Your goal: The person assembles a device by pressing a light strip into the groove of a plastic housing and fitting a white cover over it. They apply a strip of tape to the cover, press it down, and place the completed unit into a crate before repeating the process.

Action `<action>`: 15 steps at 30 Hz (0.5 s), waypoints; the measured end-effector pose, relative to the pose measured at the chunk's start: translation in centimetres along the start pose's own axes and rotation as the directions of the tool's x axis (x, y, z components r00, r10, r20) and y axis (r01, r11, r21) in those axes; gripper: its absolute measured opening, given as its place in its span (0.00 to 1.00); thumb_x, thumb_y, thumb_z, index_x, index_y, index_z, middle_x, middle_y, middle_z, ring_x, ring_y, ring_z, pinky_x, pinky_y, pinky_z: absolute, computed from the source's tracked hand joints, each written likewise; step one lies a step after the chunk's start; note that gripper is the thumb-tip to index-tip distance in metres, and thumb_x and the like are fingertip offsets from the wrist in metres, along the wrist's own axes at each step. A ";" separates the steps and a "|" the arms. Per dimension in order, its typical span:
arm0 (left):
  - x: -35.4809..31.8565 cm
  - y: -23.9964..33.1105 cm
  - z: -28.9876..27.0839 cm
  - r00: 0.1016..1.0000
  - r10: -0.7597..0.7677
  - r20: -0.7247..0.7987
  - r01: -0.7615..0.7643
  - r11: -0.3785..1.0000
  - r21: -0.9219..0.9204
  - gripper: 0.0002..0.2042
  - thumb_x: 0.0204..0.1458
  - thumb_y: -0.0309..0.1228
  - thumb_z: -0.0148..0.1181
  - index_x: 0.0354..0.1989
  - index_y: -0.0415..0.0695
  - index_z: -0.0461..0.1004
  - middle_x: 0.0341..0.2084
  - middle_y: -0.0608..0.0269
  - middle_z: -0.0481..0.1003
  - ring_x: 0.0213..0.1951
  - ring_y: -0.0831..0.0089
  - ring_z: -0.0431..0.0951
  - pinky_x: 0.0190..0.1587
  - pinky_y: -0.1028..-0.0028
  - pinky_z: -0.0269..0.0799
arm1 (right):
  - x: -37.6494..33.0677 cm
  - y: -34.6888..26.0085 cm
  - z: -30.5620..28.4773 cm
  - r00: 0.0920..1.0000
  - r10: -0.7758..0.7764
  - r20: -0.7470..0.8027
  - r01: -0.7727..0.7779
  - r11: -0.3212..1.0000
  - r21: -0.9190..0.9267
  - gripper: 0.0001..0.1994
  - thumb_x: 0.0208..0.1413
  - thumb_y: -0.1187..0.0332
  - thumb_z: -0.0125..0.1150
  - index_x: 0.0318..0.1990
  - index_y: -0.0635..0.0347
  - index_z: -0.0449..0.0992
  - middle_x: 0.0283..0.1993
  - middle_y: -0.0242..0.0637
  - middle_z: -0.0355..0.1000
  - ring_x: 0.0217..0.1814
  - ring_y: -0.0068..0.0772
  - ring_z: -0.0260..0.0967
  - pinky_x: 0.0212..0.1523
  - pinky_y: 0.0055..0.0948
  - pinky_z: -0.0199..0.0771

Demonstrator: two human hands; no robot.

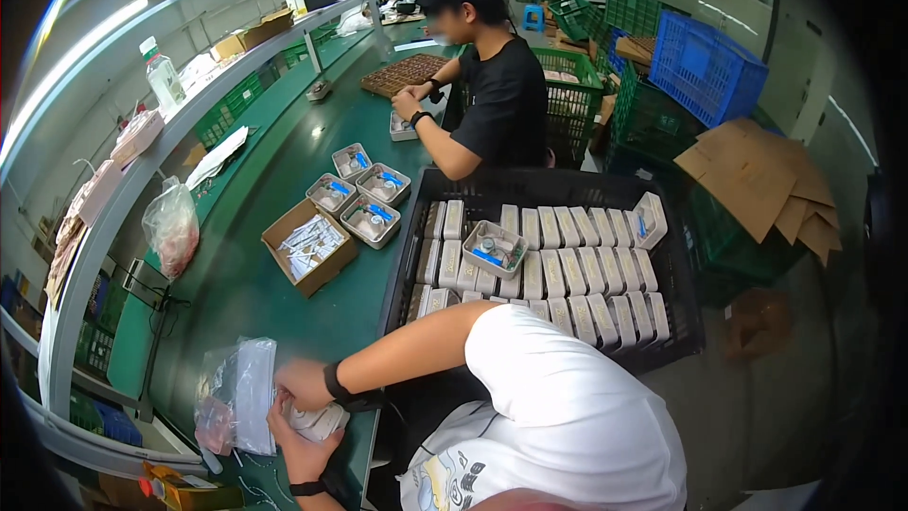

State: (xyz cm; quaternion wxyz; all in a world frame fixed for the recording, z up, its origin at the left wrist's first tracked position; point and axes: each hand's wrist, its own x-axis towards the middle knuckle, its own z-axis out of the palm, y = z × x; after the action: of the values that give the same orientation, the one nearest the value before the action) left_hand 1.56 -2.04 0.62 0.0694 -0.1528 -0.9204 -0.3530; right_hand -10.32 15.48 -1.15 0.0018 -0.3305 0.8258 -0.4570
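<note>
1. Fingers of left hand curled, closed on pale plastic housing.
2. Right hand blurred, against same housing; can't tell its grip.
3. Housing: green tabletop, in view below cardboard box.
4. Black crate: right of box, holding rows of housings.

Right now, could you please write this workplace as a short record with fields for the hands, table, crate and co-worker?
Left hand: against a pale beige plastic case; grip unclear
Right hand: at the same case, blurred
Table: green, flat; holds a brown cardboard box of thin white pieces and four open beige square cases with blue parts
Crate: black plastic; rows of beige cases, one open case on top
Co-worker: black cap and shirt, both hands at another case
</note>
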 end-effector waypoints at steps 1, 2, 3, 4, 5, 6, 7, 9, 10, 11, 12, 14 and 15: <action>0.2 0.2 0.5 1.000 0.028 0.006 -0.028 1.000 -0.002 0.62 0.32 0.34 0.91 0.81 0.39 0.59 0.71 0.44 0.65 0.74 0.40 0.65 0.81 0.47 0.60 | -1.0 0.1 -0.6 0.999 0.001 -0.040 -0.001 1.000 0.012 0.04 0.56 0.71 0.71 0.39 0.58 0.86 0.42 0.51 0.85 0.46 0.61 0.83 0.47 0.51 0.81; 0.3 0.1 1.0 0.999 0.031 0.010 -0.031 0.999 -0.008 0.62 0.32 0.34 0.91 0.81 0.39 0.59 0.71 0.44 0.65 0.74 0.40 0.65 0.81 0.47 0.60 | -1.7 0.1 -0.9 0.999 0.008 -0.042 -0.008 1.000 0.009 0.04 0.56 0.71 0.71 0.39 0.58 0.86 0.42 0.51 0.85 0.46 0.61 0.83 0.47 0.51 0.81; 0.3 -0.3 1.5 0.998 0.056 0.013 -0.056 0.998 -0.005 0.62 0.32 0.35 0.91 0.81 0.40 0.59 0.71 0.44 0.65 0.74 0.40 0.64 0.80 0.47 0.60 | -2.3 0.0 -1.3 0.997 0.021 -0.069 -0.021 1.000 0.010 0.05 0.55 0.71 0.72 0.38 0.58 0.86 0.42 0.51 0.86 0.47 0.62 0.84 0.47 0.53 0.82; 0.4 -0.5 1.9 0.997 0.080 0.016 -0.080 0.997 -0.001 0.63 0.31 0.36 0.91 0.81 0.40 0.59 0.71 0.44 0.65 0.74 0.41 0.64 0.80 0.46 0.60 | -2.8 -0.2 -1.6 0.995 0.034 -0.097 -0.033 0.999 0.012 0.05 0.54 0.70 0.73 0.38 0.58 0.86 0.41 0.52 0.86 0.47 0.63 0.84 0.48 0.55 0.82; 0.5 -0.6 2.2 0.994 0.103 0.018 -0.104 0.995 0.003 0.63 0.31 0.37 0.91 0.81 0.40 0.59 0.71 0.44 0.66 0.75 0.41 0.63 0.80 0.45 0.60 | -3.3 -0.3 -1.9 0.991 0.046 -0.125 -0.044 0.999 0.016 0.06 0.53 0.70 0.74 0.38 0.58 0.86 0.41 0.52 0.86 0.48 0.64 0.85 0.48 0.57 0.82; 0.4 -0.7 2.3 0.994 0.105 0.021 -0.105 0.994 0.000 0.63 0.31 0.37 0.91 0.81 0.40 0.59 0.71 0.44 0.66 0.75 0.41 0.63 0.80 0.45 0.60 | -3.5 -0.6 -2.2 0.991 0.050 -0.126 -0.048 0.999 0.014 0.06 0.53 0.70 0.74 0.38 0.58 0.86 0.41 0.52 0.86 0.48 0.64 0.85 0.48 0.57 0.82; 0.3 -0.9 2.2 0.996 0.092 0.017 -0.092 0.996 -0.009 0.63 0.31 0.36 0.91 0.81 0.39 0.59 0.70 0.45 0.66 0.74 0.41 0.64 0.79 0.46 0.60 | -3.6 -1.0 -2.3 0.993 0.036 -0.116 -0.036 0.999 0.003 0.05 0.54 0.70 0.73 0.37 0.58 0.85 0.40 0.51 0.86 0.47 0.64 0.85 0.48 0.57 0.82; 0.2 -1.0 2.1 0.998 0.064 0.010 -0.064 0.998 -0.025 0.62 0.32 0.35 0.91 0.80 0.39 0.60 0.69 0.45 0.66 0.74 0.41 0.65 0.79 0.47 0.61 | -3.9 -1.6 -2.6 0.995 0.009 -0.097 -0.010 1.000 -0.016 0.04 0.56 0.71 0.71 0.37 0.58 0.84 0.39 0.49 0.85 0.47 0.64 0.84 0.47 0.58 0.81; 0.2 -1.0 2.1 0.998 0.065 0.013 -0.065 0.998 -0.025 0.62 0.32 0.35 0.91 0.80 0.39 0.60 0.69 0.45 0.66 0.74 0.41 0.65 0.79 0.47 0.61 | -4.1 -1.5 -2.9 0.995 0.011 -0.099 -0.012 1.000 -0.014 0.04 0.56 0.71 0.71 0.37 0.58 0.84 0.39 0.49 0.85 0.47 0.64 0.84 0.47 0.58 0.81; 0.3 -0.8 2.3 0.997 0.075 0.003 -0.075 0.997 -0.022 0.61 0.32 0.35 0.91 0.80 0.39 0.60 0.69 0.45 0.66 0.73 0.41 0.65 0.79 0.47 0.61 | -4.2 -1.4 -3.3 0.997 -0.011 -0.075 0.010 1.000 -0.011 0.03 0.56 0.71 0.71 0.36 0.57 0.83 0.39 0.49 0.85 0.46 0.63 0.84 0.46 0.58 0.80; 0.4 -0.7 2.4 0.996 0.086 -0.007 -0.086 0.996 -0.019 0.61 0.32 0.35 0.91 0.80 0.39 0.60 0.68 0.46 0.66 0.73 0.42 0.65 0.79 0.47 0.61 | -4.3 -1.3 -3.7 0.998 -0.034 -0.051 0.033 0.999 -0.007 0.02 0.56 0.71 0.70 0.36 0.56 0.83 0.38 0.48 0.85 0.46 0.63 0.83 0.46 0.58 0.80; 0.6 -0.5 2.3 0.995 0.096 -0.015 -0.096 0.995 -0.016 0.61 0.32 0.36 0.91 0.80 0.38 0.60 0.67 0.46 0.67 0.73 0.42 0.66 0.79 0.47 0.61 | -4.3 -1.1 -3.7 0.998 -0.054 -0.029 0.054 0.999 0.000 0.02 0.56 0.72 0.70 0.35 0.56 0.82 0.37 0.47 0.84 0.45 0.63 0.83 0.45 0.58 0.80; 0.7 -0.1 2.2 0.997 0.078 -0.010 -0.078 0.997 -0.019 0.61 0.32 0.37 0.91 0.80 0.39 0.61 0.68 0.46 0.67 0.73 0.42 0.65 0.79 0.46 0.61 | -4.4 -1.0 -3.4 0.996 -0.068 -0.049 0.067 0.997 -0.031 0.03 0.56 0.72 0.70 0.36 0.56 0.82 0.38 0.46 0.84 0.45 0.61 0.83 0.45 0.57 0.79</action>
State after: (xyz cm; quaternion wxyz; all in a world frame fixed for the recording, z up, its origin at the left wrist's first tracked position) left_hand 0.78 -0.50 -0.89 0.0858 -0.1879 -0.9100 -0.3594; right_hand -7.39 20.06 0.24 -0.0394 -0.3466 0.8206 -0.4527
